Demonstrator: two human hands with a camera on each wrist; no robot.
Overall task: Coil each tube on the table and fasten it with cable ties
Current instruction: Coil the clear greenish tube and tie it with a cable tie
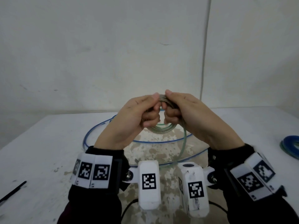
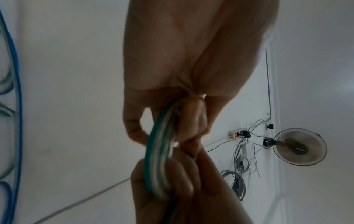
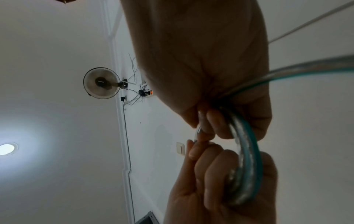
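Note:
I hold a coil of clear green-striped tube (image 1: 162, 128) up above the white table (image 1: 48, 143). My left hand (image 1: 149, 114) grips its left side and my right hand (image 1: 172, 113) its right, thumbs on top and fingers curled round the bundled turns. A loose tail (image 1: 184, 143) hangs from the right hand to the table. The left wrist view shows the bundle (image 2: 159, 144) running from my left hand (image 2: 193, 118) into the right one below. In the right wrist view the bundle (image 3: 247, 151) passes through my right hand (image 3: 216, 125), and the tail (image 3: 306, 69) leads off right.
A long blue-striped tube (image 1: 90, 135) lies in wide loops on the table under my hands. A coiled blue tube (image 1: 291, 147) sits at the right edge. A black cable tie (image 1: 14, 189) lies near the front left. A wall rises behind the table.

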